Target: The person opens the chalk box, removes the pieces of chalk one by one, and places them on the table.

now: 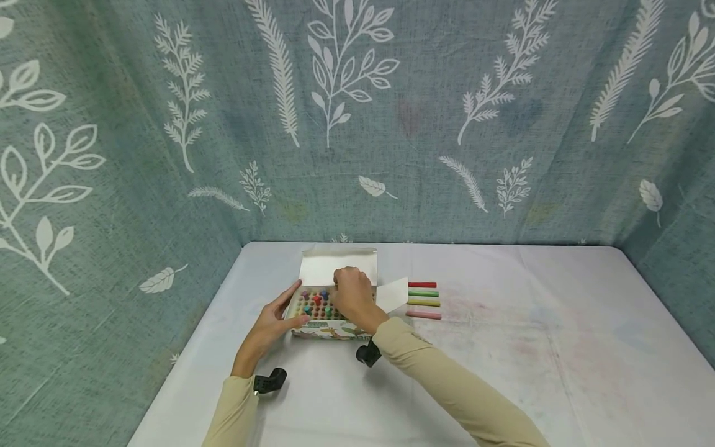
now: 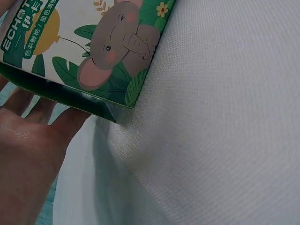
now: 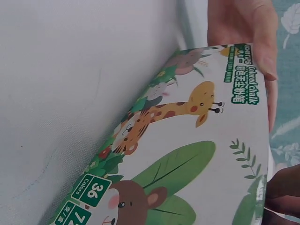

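Note:
A box of colored chalk (image 1: 324,329) stands with its white lid (image 1: 318,267) folded back, its holed insert facing up. Several chalk sticks poke up from the holes, a red one (image 1: 316,300) among them. My left hand (image 1: 270,323) grips the box's left end, thumb at the front edge and fingers at the far corner. Over the right half of the insert is my right hand (image 1: 354,298), fingers bent down toward the holes. Its fingertips are hidden in the head view, and I cannot tell whether they hold a chalk stick. The right wrist view shows its fingers (image 3: 283,187) at the box's upper edge.
Right of the box, a red chalk stick (image 1: 422,285), a green one (image 1: 423,293), a yellow-green one (image 1: 423,303) and a pink one (image 1: 423,315) lie in a column. The box's white side flap (image 1: 393,295) sticks out toward them. A leaf-patterned curtain (image 1: 424,155) hangs behind the white-covered table (image 1: 530,347).

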Available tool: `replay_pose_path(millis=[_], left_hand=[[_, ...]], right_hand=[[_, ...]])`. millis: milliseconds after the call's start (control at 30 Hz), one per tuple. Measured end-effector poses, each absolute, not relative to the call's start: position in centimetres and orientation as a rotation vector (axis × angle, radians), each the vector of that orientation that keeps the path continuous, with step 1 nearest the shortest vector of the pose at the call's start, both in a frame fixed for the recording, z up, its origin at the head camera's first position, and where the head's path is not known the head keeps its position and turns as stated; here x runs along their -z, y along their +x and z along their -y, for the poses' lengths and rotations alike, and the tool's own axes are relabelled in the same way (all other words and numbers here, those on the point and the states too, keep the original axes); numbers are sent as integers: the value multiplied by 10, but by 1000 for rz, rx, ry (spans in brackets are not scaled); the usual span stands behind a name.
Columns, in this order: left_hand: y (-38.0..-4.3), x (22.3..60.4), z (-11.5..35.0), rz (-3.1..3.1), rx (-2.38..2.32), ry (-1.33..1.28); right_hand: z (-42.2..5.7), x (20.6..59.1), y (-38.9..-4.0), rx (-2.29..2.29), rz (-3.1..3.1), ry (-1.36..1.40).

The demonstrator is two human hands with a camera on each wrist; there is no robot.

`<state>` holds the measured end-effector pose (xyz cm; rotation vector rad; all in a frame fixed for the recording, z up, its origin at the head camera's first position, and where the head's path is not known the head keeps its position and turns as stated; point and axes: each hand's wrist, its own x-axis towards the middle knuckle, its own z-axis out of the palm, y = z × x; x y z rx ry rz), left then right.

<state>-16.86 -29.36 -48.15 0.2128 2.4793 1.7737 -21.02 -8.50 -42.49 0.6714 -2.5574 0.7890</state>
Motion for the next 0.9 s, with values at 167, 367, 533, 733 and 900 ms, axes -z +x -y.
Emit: replay_pose_path(millis=[167, 367, 533, 733, 900], left_hand=[[-170, 482, 294, -2490, -1765, 242], [-168, 479, 293, -2477, -1779, 259], [-168, 479, 293, -2483, -1770, 269], [-168, 477, 291, -2480, -1745, 251], [-163, 466, 288, -2441, -1771, 208]], right_hand=[[80, 424, -212, -875, 2517, 752], [75, 418, -214, -974, 2550, 826], [69, 414, -216, -1035, 2554, 924], [56, 398, -221, -1105, 2529, 989], [48, 381, -225, -1188, 2525, 1027]])
